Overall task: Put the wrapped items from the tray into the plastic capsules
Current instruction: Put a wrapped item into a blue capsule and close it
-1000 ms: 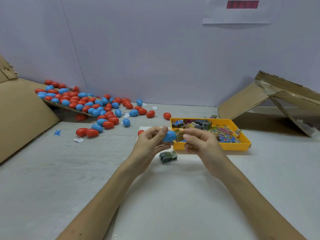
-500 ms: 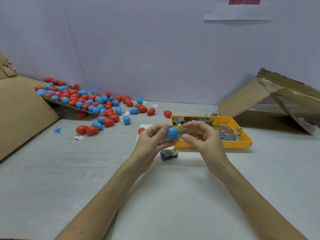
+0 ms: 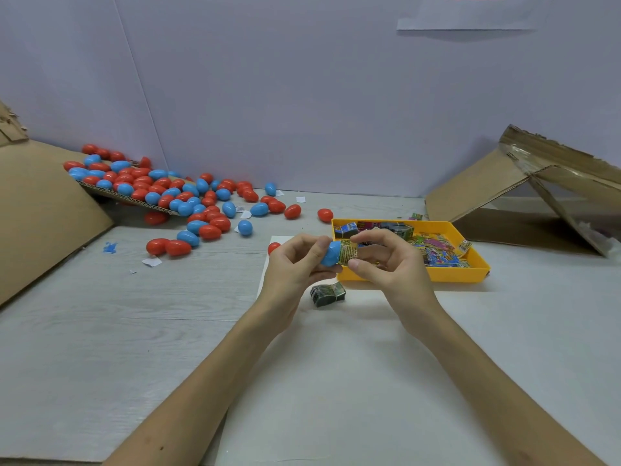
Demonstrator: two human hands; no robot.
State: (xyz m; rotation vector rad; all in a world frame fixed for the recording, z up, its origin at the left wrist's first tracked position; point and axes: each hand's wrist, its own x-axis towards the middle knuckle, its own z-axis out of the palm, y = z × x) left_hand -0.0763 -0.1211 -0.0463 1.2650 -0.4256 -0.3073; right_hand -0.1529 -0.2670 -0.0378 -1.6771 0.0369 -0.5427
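since a second ago the right hand (image 3: 389,269) has closed in on the blue capsule (image 3: 330,254) — we judge insertion underway. the wrapped item (image 3: 347,252), crinkled yellow-green foil, sits partly in its mouth, above the counter (image 3: 134,331) before the yellow tray (image 3: 413,275). the left hand (image 3: 295,265) grip pinches the capsule; the right grip pinches the wrapper.
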